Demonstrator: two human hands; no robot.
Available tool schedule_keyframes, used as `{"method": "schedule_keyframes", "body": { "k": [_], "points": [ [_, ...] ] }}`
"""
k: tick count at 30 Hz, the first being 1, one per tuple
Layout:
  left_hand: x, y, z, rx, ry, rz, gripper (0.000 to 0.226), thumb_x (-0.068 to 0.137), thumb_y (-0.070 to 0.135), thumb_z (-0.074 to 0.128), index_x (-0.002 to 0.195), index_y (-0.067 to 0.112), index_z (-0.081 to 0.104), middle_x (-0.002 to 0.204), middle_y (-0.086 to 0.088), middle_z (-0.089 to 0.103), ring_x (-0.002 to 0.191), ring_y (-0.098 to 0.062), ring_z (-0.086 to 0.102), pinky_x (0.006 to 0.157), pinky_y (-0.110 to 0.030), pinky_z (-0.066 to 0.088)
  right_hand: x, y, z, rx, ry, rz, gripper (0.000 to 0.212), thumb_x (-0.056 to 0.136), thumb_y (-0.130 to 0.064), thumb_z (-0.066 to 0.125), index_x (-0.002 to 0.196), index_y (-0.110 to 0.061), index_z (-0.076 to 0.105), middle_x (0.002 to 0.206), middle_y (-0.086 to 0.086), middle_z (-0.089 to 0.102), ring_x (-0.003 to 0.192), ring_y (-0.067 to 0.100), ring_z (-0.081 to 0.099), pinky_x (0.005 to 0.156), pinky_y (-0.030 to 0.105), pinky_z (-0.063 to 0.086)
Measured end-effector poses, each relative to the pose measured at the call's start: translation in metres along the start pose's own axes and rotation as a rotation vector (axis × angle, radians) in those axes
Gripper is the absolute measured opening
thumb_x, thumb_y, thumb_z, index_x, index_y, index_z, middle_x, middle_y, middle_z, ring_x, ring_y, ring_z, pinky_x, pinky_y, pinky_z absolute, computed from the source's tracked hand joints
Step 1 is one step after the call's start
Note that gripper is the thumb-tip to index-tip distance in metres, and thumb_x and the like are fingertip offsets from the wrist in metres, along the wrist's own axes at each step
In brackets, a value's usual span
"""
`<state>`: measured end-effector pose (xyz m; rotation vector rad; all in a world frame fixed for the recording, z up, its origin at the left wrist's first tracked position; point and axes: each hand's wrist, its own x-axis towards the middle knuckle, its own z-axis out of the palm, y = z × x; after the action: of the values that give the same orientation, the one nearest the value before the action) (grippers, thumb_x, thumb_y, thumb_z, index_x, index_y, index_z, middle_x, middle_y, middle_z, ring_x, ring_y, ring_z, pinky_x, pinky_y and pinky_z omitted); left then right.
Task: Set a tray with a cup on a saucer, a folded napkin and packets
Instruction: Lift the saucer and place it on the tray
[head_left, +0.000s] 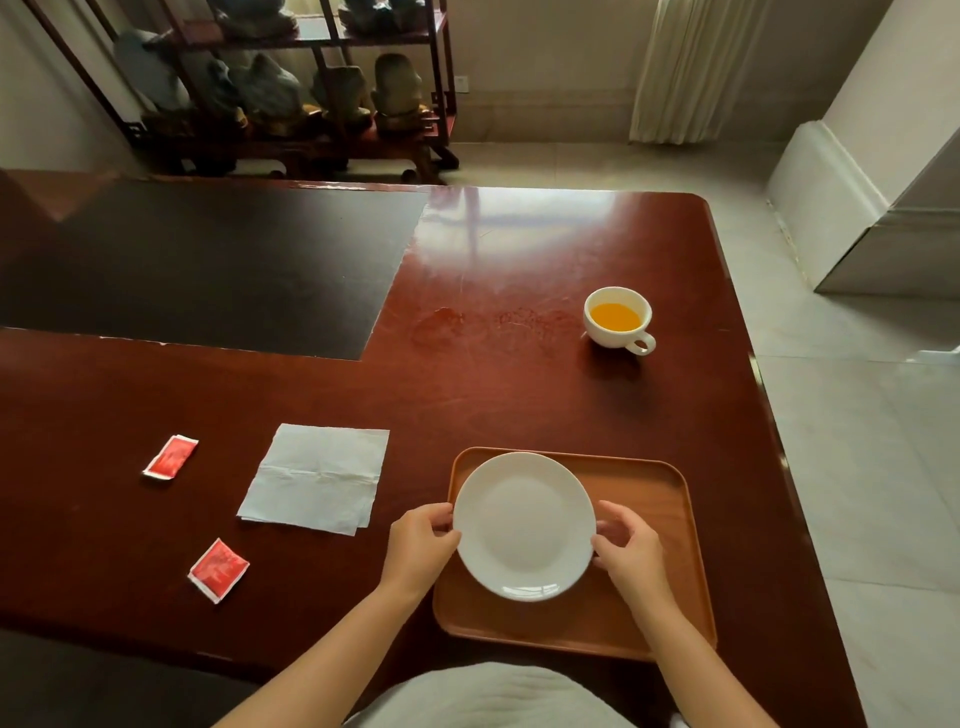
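A white saucer (524, 525) lies over the left part of an orange-brown tray (654, 519) near the table's front edge. My left hand (421, 545) grips the saucer's left rim and my right hand (628, 551) holds its right rim. A white cup (618, 319) with orange liquid stands on the table further back, its handle facing me. An unfolded white napkin (317, 478) lies flat to the left of the tray. Two red packets rest on the table: one (170, 457) at the far left, the other (218, 569) nearer to me.
The dark red wooden table (519, 389) has a black inset panel (208, 260) at the back left and a right edge close beyond the tray. A shelf with stones (280, 88) stands behind the table. Tiled floor lies to the right.
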<state>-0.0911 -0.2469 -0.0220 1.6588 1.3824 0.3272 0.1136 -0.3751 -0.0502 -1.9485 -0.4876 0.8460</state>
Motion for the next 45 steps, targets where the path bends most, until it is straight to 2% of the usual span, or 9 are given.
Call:
{"method": "schedule_keyframes", "body": {
  "k": [2, 7, 16, 21, 28, 35, 39, 42, 45],
  "points": [
    [0.0, -0.002, 0.001, 0.047, 0.014, -0.048, 0.04, 0.082, 0.015, 0.073, 0.119, 0.006, 0.062, 0.099, -0.005, 0.073, 0.088, -0.015, 0.068, 0.074, -0.028, 0.057, 0.0, 0.003, 0.001, -0.048, 0.062, 0.017, 0.038, 0.081, -0.009, 0.07, 0.117, -0.013, 0.06, 0.087, 0.0, 0.065, 0.081, 0.016, 0.063, 0.068, 0.033, 0.059],
    [-0.002, -0.01, 0.006, -0.019, -0.028, -0.178, 0.025, 0.084, 0.005, 0.067, 0.108, 0.009, 0.065, 0.076, 0.001, 0.071, 0.066, -0.01, 0.071, 0.054, -0.017, 0.055, -0.001, 0.008, 0.005, -0.036, 0.051, 0.079, 0.024, 0.079, -0.009, 0.072, 0.099, -0.02, 0.062, 0.081, -0.007, 0.062, 0.073, 0.012, 0.062, 0.048, 0.015, 0.052],
    [0.001, -0.011, 0.012, -0.139, -0.051, -0.211, 0.025, 0.084, 0.0, 0.063, 0.107, 0.009, 0.064, 0.079, -0.006, 0.073, 0.065, -0.013, 0.072, 0.055, -0.018, 0.057, 0.008, 0.007, 0.002, 0.01, 0.035, 0.096, 0.022, 0.08, -0.004, 0.07, 0.093, -0.02, 0.063, 0.084, -0.002, 0.066, 0.08, 0.016, 0.064, 0.053, 0.02, 0.055],
    [0.008, -0.009, 0.005, -0.088, -0.13, -0.234, 0.026, 0.083, 0.012, 0.071, 0.107, 0.01, 0.062, 0.086, -0.006, 0.072, 0.067, -0.012, 0.072, 0.055, -0.018, 0.056, 0.01, 0.008, -0.001, 0.029, -0.009, 0.121, 0.024, 0.08, -0.007, 0.071, 0.099, -0.019, 0.062, 0.09, 0.002, 0.065, 0.083, 0.016, 0.064, 0.055, 0.022, 0.056],
    [0.04, 0.021, -0.023, 0.105, -0.108, 0.048, 0.013, 0.084, 0.023, 0.069, 0.097, 0.022, 0.065, 0.082, 0.004, 0.071, 0.072, -0.008, 0.069, 0.068, -0.022, 0.058, 0.032, -0.016, -0.024, -0.058, 0.079, 0.021, 0.018, 0.085, -0.014, 0.065, 0.099, -0.025, 0.061, 0.094, -0.005, 0.06, 0.089, 0.017, 0.063, 0.054, 0.016, 0.051],
    [0.101, 0.094, -0.021, 0.182, -0.204, 0.28, 0.023, 0.083, 0.023, 0.07, 0.105, 0.026, 0.064, 0.088, 0.012, 0.068, 0.079, 0.0, 0.065, 0.065, -0.012, 0.052, 0.098, -0.07, -0.061, -0.051, 0.128, -0.077, 0.019, 0.085, -0.014, 0.065, 0.102, -0.023, 0.063, 0.096, 0.002, 0.066, 0.082, 0.013, 0.064, 0.06, 0.02, 0.054],
    [0.145, 0.139, -0.01, 0.237, -0.24, 0.382, 0.036, 0.081, 0.023, 0.072, 0.115, 0.024, 0.059, 0.098, 0.006, 0.066, 0.085, 0.0, 0.064, 0.073, -0.013, 0.05, 0.141, -0.096, -0.079, -0.104, 0.156, -0.089, 0.032, 0.084, -0.014, 0.067, 0.115, -0.015, 0.06, 0.102, 0.006, 0.066, 0.088, 0.018, 0.063, 0.07, 0.03, 0.058],
    [0.181, 0.171, 0.004, 0.311, -0.294, 0.429, 0.058, 0.078, 0.025, 0.075, 0.129, 0.024, 0.049, 0.112, 0.002, 0.061, 0.096, -0.008, 0.06, 0.082, -0.018, 0.046, 0.173, -0.109, -0.081, -0.183, 0.168, -0.068, 0.049, 0.081, -0.016, 0.07, 0.127, -0.017, 0.052, 0.118, 0.009, 0.061, 0.096, 0.018, 0.059, 0.072, 0.023, 0.05],
    [0.217, 0.198, 0.027, 0.275, -0.363, 0.372, 0.08, 0.074, 0.026, 0.078, 0.141, 0.029, 0.033, 0.128, -0.002, 0.052, 0.11, -0.012, 0.053, 0.09, -0.024, 0.041, 0.205, -0.117, -0.078, -0.181, 0.127, 0.009, 0.07, 0.078, -0.015, 0.073, 0.139, -0.019, 0.038, 0.134, 0.011, 0.05, 0.117, 0.025, 0.052, 0.092, 0.036, 0.048]
  ]
}}
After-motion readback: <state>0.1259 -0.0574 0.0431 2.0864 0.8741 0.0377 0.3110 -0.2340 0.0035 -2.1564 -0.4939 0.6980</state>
